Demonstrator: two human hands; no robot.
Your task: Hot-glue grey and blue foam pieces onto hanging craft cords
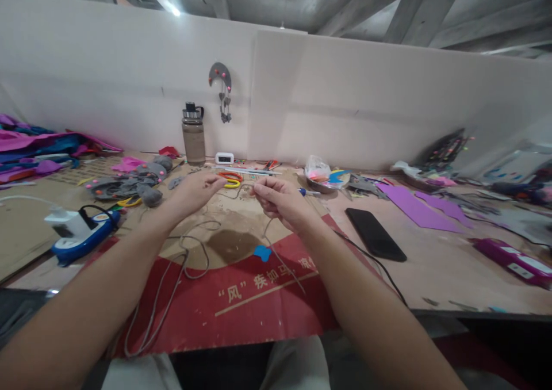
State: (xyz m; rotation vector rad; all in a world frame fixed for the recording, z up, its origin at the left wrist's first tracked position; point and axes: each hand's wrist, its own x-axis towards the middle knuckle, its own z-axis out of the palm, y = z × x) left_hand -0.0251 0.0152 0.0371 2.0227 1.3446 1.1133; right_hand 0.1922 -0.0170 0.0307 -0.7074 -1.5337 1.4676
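A thin grey cord (207, 257) lies in loose loops on the cardboard, left of centre. A short stretch of it spans the gap between my two hands. My right hand (276, 199) is closed in a pinch on the cord, and a tail hangs below it toward the red part. Opposite, my left hand (199, 190) has its fingertips together at the other end of this stretch, pinching it. Under the hanging tail rests a small blue felt piece (262, 253). Yellow- and orange-handled scissors (232, 182) lie just behind the gap between the hands.
Red-and-brown cardboard (259, 315) covers the near table. A blue power strip (84, 237) and grey felt pieces (125, 186) are at left; a bottle (194, 137) stands behind. To the right lie a black phone (375, 234), a dark cable and purple sheets (416, 206).
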